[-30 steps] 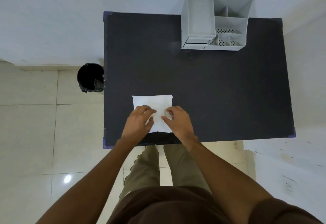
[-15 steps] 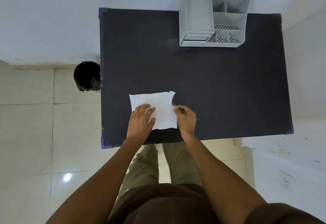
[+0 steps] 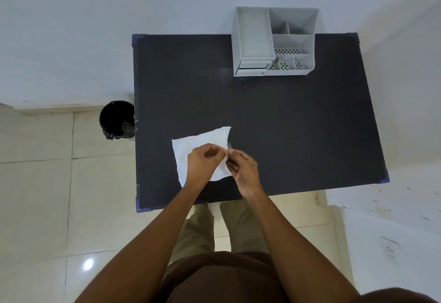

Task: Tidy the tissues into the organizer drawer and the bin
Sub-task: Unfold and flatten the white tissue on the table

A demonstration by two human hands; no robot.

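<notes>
A white tissue (image 3: 195,141) is lifted off the black table (image 3: 286,123) near its front edge, its far right corner curled up. My left hand (image 3: 202,165) and my right hand (image 3: 243,169) both pinch the tissue's right edge, fingertips meeting around the middle of that edge. The grey organizer (image 3: 274,42) stands at the table's far edge, with two small shut drawers (image 3: 251,67) at its front left. The black bin (image 3: 117,119) stands on the floor beside the table's left edge.
A white wall runs behind the table and another surface closes in on the right. Beige floor tiles (image 3: 35,195) lie to the left. My legs stand at the table's front edge.
The tissue lay flat under both hands; now its right side is raised. My left hand moved from the tissue's middle to its right edge, meeting my right hand there.
</notes>
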